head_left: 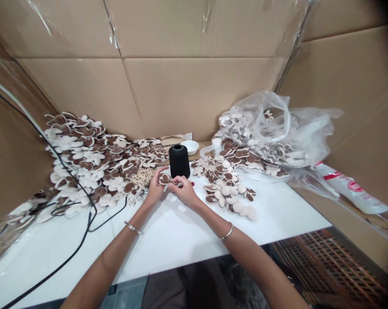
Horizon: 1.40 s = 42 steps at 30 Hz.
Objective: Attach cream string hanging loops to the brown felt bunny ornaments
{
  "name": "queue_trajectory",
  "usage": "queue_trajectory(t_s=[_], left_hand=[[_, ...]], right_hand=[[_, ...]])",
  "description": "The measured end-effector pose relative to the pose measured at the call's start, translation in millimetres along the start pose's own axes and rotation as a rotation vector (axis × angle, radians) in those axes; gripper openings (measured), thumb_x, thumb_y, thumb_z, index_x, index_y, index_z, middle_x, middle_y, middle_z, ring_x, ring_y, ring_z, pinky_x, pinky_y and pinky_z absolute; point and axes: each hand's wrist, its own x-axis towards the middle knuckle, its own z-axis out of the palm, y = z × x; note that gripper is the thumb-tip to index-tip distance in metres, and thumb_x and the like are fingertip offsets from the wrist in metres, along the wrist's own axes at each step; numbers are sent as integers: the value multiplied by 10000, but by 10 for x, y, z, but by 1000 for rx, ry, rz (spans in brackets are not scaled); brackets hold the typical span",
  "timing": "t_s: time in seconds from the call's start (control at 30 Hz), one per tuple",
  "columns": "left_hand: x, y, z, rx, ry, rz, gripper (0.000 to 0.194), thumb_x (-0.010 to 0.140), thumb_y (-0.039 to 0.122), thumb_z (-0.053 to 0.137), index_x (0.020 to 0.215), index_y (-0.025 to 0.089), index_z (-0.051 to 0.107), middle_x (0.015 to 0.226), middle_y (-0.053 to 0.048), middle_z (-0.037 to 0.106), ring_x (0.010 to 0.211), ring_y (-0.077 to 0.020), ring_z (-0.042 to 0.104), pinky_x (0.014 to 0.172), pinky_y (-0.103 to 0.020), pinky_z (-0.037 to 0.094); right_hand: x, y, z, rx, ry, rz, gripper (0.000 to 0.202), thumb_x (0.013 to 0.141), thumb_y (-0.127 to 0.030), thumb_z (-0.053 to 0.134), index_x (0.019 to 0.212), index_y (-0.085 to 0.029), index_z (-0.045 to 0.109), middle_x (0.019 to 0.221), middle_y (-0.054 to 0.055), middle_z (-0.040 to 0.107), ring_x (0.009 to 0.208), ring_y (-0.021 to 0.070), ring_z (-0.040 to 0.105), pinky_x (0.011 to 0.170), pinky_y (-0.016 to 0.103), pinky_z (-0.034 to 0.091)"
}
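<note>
Near the middle of the white table, my left hand (pixel 155 187) grips a small brown and cream fabric piece (pixel 164 179). My right hand (pixel 184 189) is closed at the right side of the same piece, fingertips pinched on its edge. Just behind both hands stands a black thread cone (pixel 178 161), upright. A small red item (pixel 192 183) shows beside my right fingers, partly hidden. Left of my left hand lies a heap of thin beige strings (pixel 141 178).
A large pile of brown and cream pieces (pixel 84 159) covers the back left. More pieces (pixel 226 189) lie right of the cone, before a clear plastic bag (pixel 309 133). A white bowl (pixel 191 147) stands behind. Black cable (pixel 81 240) crosses the left; cardboard walls (pixel 168 90) surround the table.
</note>
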Motion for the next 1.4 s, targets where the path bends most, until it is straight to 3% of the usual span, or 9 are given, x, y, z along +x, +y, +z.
queue_trajectory(t_s=[0.07, 0.17, 0.4, 0.53, 0.67, 0.9, 1.17, 1.27, 1.4], left_hand=[[26, 69, -29, -38, -118, 14, 485, 702, 191, 660, 1184, 197, 602, 975, -54, 671, 850, -189, 632, 779, -311, 509], [22, 114, -76, 6, -206, 1, 246, 738, 282, 668, 955, 167, 687, 919, -68, 694, 832, -216, 638, 763, -329, 506], [-81, 54, -108, 344, -221, 106, 273, 901, 394, 511, 956, 183, 676, 886, -64, 688, 764, -195, 613, 710, -311, 473], [-119, 90, -85, 569, -173, 269, 256, 936, 362, 475, 984, 199, 667, 973, -83, 692, 914, -221, 612, 840, -344, 449], [-155, 121, -56, 753, -184, 336, 234, 945, 314, 468, 985, 203, 670, 978, -88, 710, 898, -232, 624, 822, -348, 423], [-214, 162, -27, 932, -191, 398, 212, 942, 266, 471, 955, 199, 672, 924, -102, 698, 773, -211, 614, 693, -305, 387], [-263, 165, -9, 981, -172, 409, 195, 949, 231, 458, 929, 196, 649, 914, -103, 679, 794, -213, 588, 637, -294, 344], [-271, 146, -19, 977, -163, 405, 189, 951, 226, 457, 921, 194, 641, 913, -106, 675, 812, -221, 578, 636, -301, 343], [-274, 147, -32, 1064, -174, 455, 217, 969, 238, 425, 935, 192, 634, 887, -103, 667, 826, -218, 570, 629, -302, 348]], right_hand=[[3, -17, -22, -45, -8, -32, 156, 813, -355, 642, 851, -208, 675, 812, 11, 566, 778, 161, 542, 701, 267, 444], [21, -27, -62, -140, 36, -105, 138, 829, -342, 639, 858, -211, 669, 824, 17, 586, 806, 170, 547, 740, 282, 426], [61, -3, -122, -560, 192, -163, 128, 867, -286, 592, 771, -202, 602, 714, 7, 617, 836, 200, 514, 851, 349, 299], [69, 4, -158, -702, 197, -204, 128, 876, -279, 577, 777, -198, 578, 724, 13, 636, 849, 209, 496, 860, 361, 262], [64, 3, -174, -784, 161, -215, 127, 888, -272, 553, 788, -196, 573, 787, 37, 660, 880, 224, 487, 880, 378, 243], [56, -16, -128, -777, 144, -164, 125, 869, -271, 572, 769, -198, 583, 773, 53, 660, 876, 239, 493, 865, 383, 259], [135, 34, -119, -459, 144, 63, 177, 815, -290, 621, 659, -211, 592, 598, -4, 582, 760, 202, 523, 735, 303, 348], [147, 62, -120, -414, 148, 72, 204, 803, -292, 625, 620, -216, 579, 571, -9, 569, 714, 192, 514, 684, 284, 352], [120, 28, -106, -537, 109, 24, 177, 818, -295, 611, 661, -215, 595, 611, 7, 600, 755, 202, 512, 727, 304, 338]])
